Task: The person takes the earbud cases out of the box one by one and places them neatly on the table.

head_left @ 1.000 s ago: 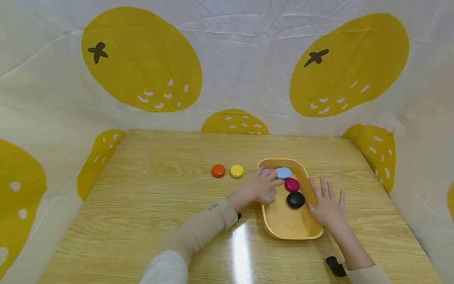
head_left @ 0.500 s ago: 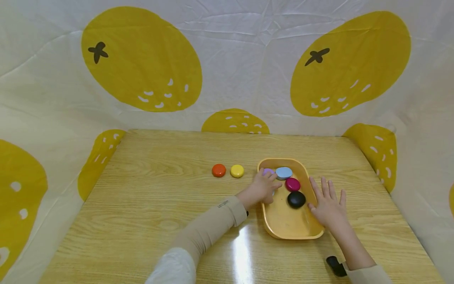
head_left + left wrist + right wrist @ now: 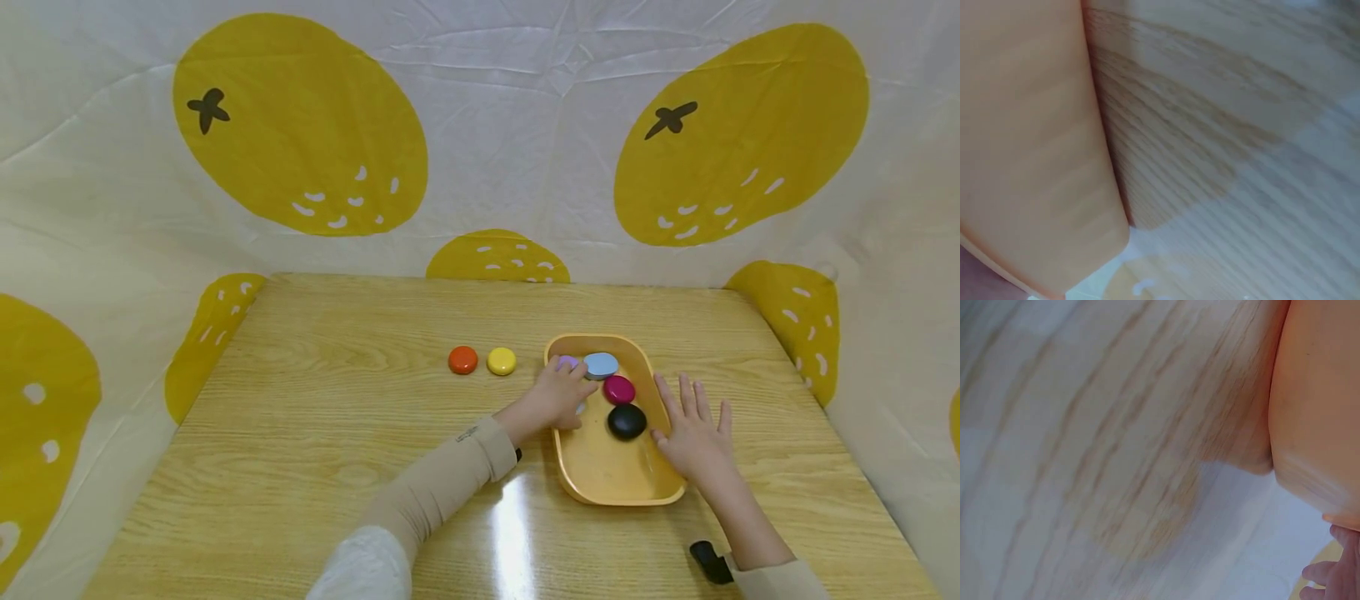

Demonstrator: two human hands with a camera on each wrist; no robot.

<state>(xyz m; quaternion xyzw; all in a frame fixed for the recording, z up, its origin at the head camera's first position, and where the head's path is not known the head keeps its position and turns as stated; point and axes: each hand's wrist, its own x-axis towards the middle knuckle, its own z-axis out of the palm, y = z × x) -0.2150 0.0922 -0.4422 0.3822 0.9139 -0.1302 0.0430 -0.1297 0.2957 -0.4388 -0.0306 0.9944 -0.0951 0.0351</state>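
In the head view my left hand [image 3: 557,397] reaches over the left rim of the orange tray [image 3: 617,483]. Its thumb and fingers curl around a pale blue stone [image 3: 580,408], mostly hidden beneath the hand. A purple stone [image 3: 567,362] shows just past the fingertips. Beside it inside the tray lie a light blue oval stone [image 3: 601,365], a magenta stone [image 3: 619,389] and a black stone [image 3: 627,422]. My right hand [image 3: 693,437] is spread along the tray's right side, thumb at the rim. Its fingertips [image 3: 1342,534] appear by the tray wall in the right wrist view.
A red stone [image 3: 462,360] and a yellow stone [image 3: 502,361] lie on the wooden table [image 3: 315,433], left of the tray. A white cloth [image 3: 517,150] with yellow fruit prints hangs behind the table. The tray's outer wall [image 3: 1035,144] fills the left side of the left wrist view.
My left hand and forearm have shifted slightly right over the tray's left side. The right hand holds its place, and the loose stones have not visibly moved.
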